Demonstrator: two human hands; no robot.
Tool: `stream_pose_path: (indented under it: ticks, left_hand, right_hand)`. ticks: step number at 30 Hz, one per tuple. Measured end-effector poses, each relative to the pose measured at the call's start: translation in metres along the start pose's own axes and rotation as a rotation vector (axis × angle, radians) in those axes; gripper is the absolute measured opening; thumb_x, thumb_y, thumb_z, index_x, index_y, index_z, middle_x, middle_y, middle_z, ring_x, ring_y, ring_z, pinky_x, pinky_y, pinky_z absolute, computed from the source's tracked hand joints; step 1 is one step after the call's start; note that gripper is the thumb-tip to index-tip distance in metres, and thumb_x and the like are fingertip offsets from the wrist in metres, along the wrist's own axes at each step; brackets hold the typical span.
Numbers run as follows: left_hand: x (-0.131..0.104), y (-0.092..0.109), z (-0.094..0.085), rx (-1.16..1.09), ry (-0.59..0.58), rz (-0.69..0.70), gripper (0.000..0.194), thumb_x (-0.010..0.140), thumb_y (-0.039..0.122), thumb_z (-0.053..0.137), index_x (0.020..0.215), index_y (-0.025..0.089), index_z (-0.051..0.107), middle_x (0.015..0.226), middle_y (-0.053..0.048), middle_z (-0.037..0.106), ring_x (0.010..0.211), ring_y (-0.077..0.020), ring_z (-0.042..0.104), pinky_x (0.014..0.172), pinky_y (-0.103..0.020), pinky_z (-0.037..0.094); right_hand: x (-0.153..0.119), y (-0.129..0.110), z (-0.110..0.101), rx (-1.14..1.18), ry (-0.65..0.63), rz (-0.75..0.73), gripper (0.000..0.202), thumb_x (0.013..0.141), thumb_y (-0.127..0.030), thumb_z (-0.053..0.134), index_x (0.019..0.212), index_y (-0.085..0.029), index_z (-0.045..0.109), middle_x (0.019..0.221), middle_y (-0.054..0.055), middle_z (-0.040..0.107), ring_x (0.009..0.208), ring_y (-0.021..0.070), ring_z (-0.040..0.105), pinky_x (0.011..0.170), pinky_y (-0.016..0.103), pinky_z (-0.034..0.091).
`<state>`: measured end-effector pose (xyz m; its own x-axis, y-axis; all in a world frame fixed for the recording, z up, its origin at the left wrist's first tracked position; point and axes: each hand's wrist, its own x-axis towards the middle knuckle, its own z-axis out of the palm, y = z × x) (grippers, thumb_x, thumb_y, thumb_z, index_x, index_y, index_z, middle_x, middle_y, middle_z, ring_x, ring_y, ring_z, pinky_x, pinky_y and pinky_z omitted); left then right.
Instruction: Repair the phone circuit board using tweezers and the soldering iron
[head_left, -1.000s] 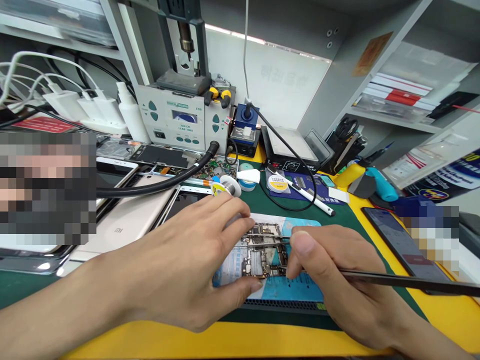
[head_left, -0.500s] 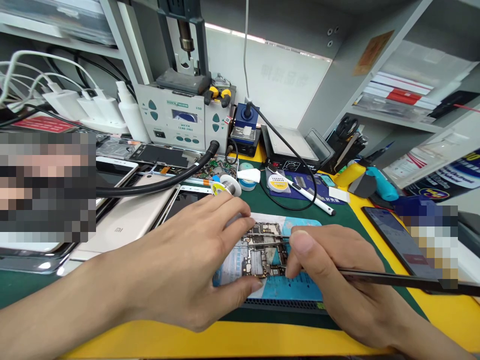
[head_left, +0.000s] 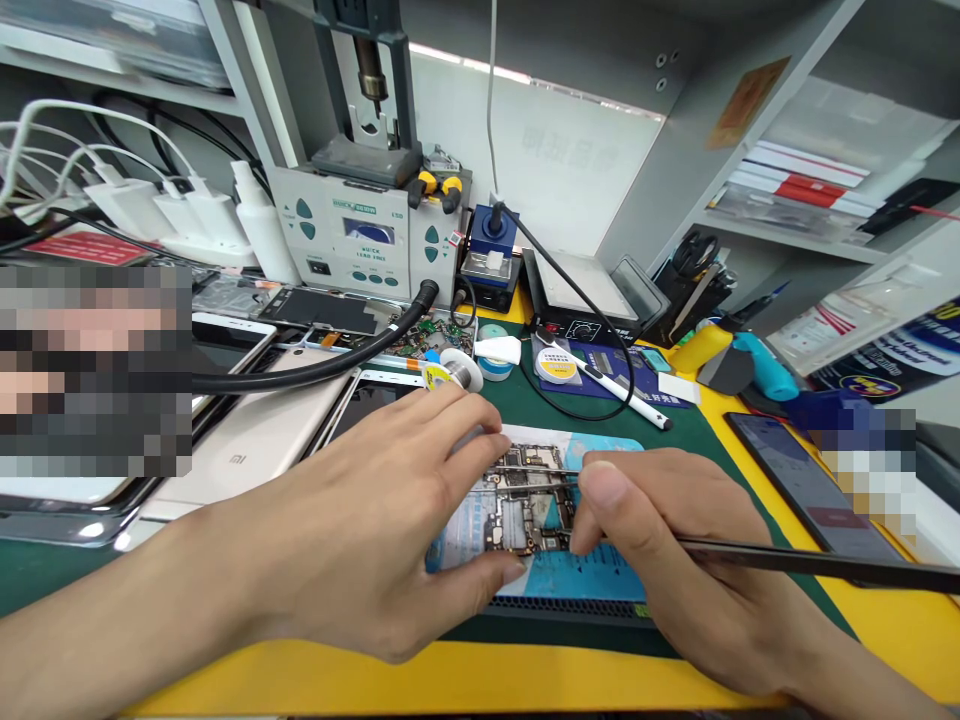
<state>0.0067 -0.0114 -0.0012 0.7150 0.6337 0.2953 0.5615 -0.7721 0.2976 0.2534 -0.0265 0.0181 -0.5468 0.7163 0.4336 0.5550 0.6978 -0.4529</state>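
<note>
A phone circuit board (head_left: 551,515) lies on a blue and white pad (head_left: 592,575) on the green mat. My right hand (head_left: 667,540) is closed around thin metal tweezers (head_left: 536,471), whose prongs point left over the upper part of the board. Behind that hand a dark shaft runs out to the right; I cannot tell if it belongs to the same tool. At the board's left side rests my left hand (head_left: 405,490), palm down, thumb and fingers apart, with nothing visible in it. Its fingertips are close to the board's edge, and it hides part of the pad.
A hot-air station (head_left: 360,235) stands behind, its black hose (head_left: 322,370) running left. Phones (head_left: 247,440) lie to the left. Further back are a solder spool (head_left: 459,368), a white tool (head_left: 622,395) and a heating plate (head_left: 577,290). Another phone (head_left: 787,480) lies right.
</note>
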Motion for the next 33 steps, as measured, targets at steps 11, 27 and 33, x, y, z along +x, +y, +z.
stream_pose_path:
  ticks: [11,27,33]
  left_hand:
    - [-0.0003,0.0004,0.0005,-0.002,-0.005,-0.008,0.036,0.099,0.05,0.063,0.118,0.019,0.064,0.117,-0.009,0.061,0.107,-0.0302,0.059,0.088,-0.051,0.056]
    - [-0.0009,0.0001,-0.0002,-0.018,0.001,0.003,0.036,0.097,0.046,0.065,0.118,0.017,0.064,0.116,-0.01,0.061,0.106,-0.0303,0.058,0.088,-0.05,0.054]
    - [0.0008,-0.0002,-0.0007,-0.021,-0.004,0.013,0.035,0.098,0.045,0.064,0.118,0.016,0.064,0.117,-0.01,0.06,0.107,-0.029,0.057,0.091,-0.05,0.054]
  right_hand:
    - [-0.0011,-0.0002,-0.0007,0.0,-0.009,0.022,0.049,0.114,-0.028,0.042,0.071,-0.022,0.066,0.068,0.001,0.072,0.062,0.0147,0.068,0.054,0.032,0.042]
    - [-0.0012,-0.0007,-0.0004,0.043,-0.014,0.052,0.051,0.114,-0.034,0.043,0.071,-0.022,0.066,0.067,0.002,0.071,0.062,0.0157,0.067,0.055,0.031,0.045]
    - [-0.0013,0.001,0.0013,0.048,-0.005,0.009,0.049,0.114,-0.032,0.043,0.072,-0.022,0.066,0.067,0.002,0.071,0.062,0.0159,0.068,0.053,0.032,0.044]
